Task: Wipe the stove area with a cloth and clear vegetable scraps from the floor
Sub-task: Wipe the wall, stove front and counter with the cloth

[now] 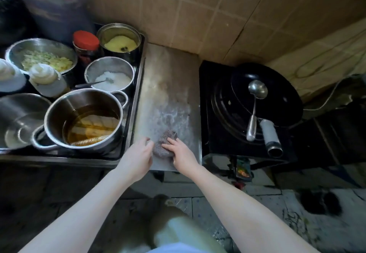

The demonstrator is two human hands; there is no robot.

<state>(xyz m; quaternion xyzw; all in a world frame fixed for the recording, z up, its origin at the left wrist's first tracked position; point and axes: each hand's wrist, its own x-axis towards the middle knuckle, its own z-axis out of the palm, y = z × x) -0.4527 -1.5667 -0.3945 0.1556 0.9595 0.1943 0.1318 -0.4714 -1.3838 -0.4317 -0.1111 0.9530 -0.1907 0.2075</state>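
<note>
A small greyish-purple cloth [162, 143] lies bunched on the steel counter [168, 86] between the pot tray and the stove. My right hand [183, 154] presses flat on the cloth's right side, fingers spread over it. My left hand [138, 156] sits at the cloth's left edge, fingers curled, touching the counter's near-left corner; I cannot tell whether it grips the cloth. A wet, soapy smear [170, 116] marks the counter just beyond the cloth. The black stove [210, 102] with a black wok [281, 98] stands to the right. Dark bits [318, 203] lie on the tiled floor at lower right.
A black tray [136, 86] on the left holds a pot of oil [83, 120], a bowl of white grains [111, 76], a tin of yellow paste [119, 40], a red-lidded jar [86, 42] and squeeze bottles. A ladle [255, 106] rests in the wok. Tiled wall behind.
</note>
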